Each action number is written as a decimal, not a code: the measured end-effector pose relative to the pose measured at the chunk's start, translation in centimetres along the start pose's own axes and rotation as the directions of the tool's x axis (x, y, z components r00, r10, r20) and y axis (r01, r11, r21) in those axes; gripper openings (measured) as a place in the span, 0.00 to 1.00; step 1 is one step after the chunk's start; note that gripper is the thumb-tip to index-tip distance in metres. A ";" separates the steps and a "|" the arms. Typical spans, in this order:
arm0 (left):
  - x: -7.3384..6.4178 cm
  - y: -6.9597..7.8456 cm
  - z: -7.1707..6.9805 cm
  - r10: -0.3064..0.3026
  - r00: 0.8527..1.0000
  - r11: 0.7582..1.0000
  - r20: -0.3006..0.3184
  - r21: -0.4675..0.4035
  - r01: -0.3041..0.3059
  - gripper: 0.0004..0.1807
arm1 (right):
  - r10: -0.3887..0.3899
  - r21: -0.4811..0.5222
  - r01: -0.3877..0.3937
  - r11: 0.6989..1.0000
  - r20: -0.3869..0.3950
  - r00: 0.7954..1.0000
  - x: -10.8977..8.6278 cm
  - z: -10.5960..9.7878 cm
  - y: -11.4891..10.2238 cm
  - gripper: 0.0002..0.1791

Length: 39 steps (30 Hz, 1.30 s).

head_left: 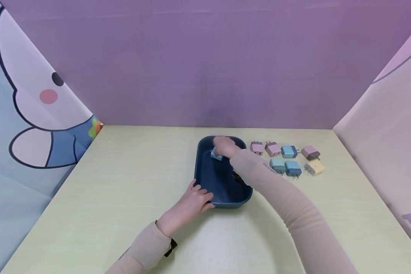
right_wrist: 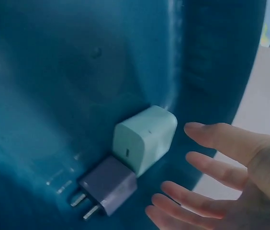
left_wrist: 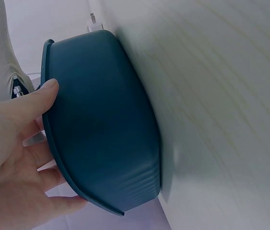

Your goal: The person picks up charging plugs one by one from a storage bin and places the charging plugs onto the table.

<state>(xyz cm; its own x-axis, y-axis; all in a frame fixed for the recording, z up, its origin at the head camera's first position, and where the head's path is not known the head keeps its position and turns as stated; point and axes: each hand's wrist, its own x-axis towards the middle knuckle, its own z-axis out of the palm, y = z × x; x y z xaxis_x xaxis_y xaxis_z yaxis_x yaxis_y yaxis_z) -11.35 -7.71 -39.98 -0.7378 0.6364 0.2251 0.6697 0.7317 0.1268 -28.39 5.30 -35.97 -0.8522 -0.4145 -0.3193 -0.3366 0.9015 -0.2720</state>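
A dark blue tray (head_left: 220, 182) stands on the table, its long side running away from me. My left hand (head_left: 193, 199) grips its near left corner. In the left wrist view the thumb (left_wrist: 49, 91) lies against the outer wall and the fingers reach over the rim. My right hand (head_left: 224, 145) is inside the tray at its far end. In the right wrist view its fingers are spread and hold nothing, just beside a light green plug charger (right_wrist: 147, 136). A purple-grey charger (right_wrist: 108, 184) with two metal prongs lies against that one on the tray floor.
Right of the tray, several chargers lie on the table (head_left: 140, 167), among them a pink charger (head_left: 272, 148), a blue charger (head_left: 293, 168), a green charger (head_left: 277, 166) and a yellow charger (head_left: 314, 167). A purple backdrop (head_left: 205, 68) rises behind the table.
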 end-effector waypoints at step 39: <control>-0.1 -0.1 0.1 -0.007 1.000 0.999 -0.011 -0.035 0.007 0.10 | -0.042 -0.070 0.030 0.997 -0.174 0.984 1.2 3.4 0.0 0.12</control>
<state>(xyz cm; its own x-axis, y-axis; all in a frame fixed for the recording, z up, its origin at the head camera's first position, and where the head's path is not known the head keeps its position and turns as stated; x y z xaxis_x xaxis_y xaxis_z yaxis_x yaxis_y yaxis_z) -11.33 -7.82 -40.11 -0.7415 0.6284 0.2351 0.6674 0.7268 0.1623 -28.04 4.35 -39.48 -0.8941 -0.4238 -0.1448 -0.3890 0.8951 -0.2177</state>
